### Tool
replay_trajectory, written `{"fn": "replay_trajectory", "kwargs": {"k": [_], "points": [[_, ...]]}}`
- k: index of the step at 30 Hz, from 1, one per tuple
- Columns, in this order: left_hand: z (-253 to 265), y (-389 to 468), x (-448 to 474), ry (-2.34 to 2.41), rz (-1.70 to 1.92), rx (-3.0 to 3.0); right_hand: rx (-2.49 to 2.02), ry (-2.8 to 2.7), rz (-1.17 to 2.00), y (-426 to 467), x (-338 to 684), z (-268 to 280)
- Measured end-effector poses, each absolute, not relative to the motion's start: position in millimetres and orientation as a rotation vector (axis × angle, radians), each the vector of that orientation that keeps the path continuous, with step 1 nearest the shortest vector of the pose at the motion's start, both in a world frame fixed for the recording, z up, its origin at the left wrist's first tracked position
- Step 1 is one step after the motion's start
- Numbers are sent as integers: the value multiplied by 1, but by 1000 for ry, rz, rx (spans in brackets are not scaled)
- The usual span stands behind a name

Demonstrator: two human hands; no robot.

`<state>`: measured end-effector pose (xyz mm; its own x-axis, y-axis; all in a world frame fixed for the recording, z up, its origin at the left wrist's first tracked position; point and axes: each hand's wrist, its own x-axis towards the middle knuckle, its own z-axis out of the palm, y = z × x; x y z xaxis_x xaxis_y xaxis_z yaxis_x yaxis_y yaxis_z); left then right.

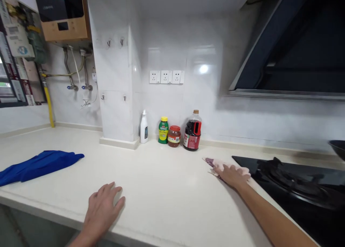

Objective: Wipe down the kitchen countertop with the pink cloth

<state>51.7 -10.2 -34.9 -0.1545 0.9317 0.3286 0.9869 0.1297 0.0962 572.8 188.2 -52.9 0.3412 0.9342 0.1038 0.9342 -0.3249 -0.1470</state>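
My right hand point(230, 175) presses down on a pale pink cloth point(222, 164) with a purple patch, lying on the white countertop point(161, 196) beside the stove's left edge. Its fingers lie over the cloth, and part of the cloth is hidden under the palm. Over the front of the counter, my left hand point(104, 205) is held palm down with its fingers apart and nothing in it. I cannot tell whether its fingertips touch the surface.
Along the wall stand a white bottle point(144, 128), a green bottle point(163, 131), a red-lidded jar point(174, 136) and a dark sauce jug point(192, 132). A blue cloth point(43, 166) lies at left. The black gas stove point(296, 182) is at right, under a range hood point(293, 49).
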Motion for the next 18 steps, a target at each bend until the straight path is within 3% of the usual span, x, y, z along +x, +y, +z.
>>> {"fn": "replay_trajectory", "kwargs": {"k": [10, 18], "points": [[-40, -12, 53, -2118, -451, -1995, -2203, -2116, 157, 272, 380, -33], [-47, -11, 50, -2116, -580, -2005, -1566, -2624, 281, 222, 224, -14]]}}
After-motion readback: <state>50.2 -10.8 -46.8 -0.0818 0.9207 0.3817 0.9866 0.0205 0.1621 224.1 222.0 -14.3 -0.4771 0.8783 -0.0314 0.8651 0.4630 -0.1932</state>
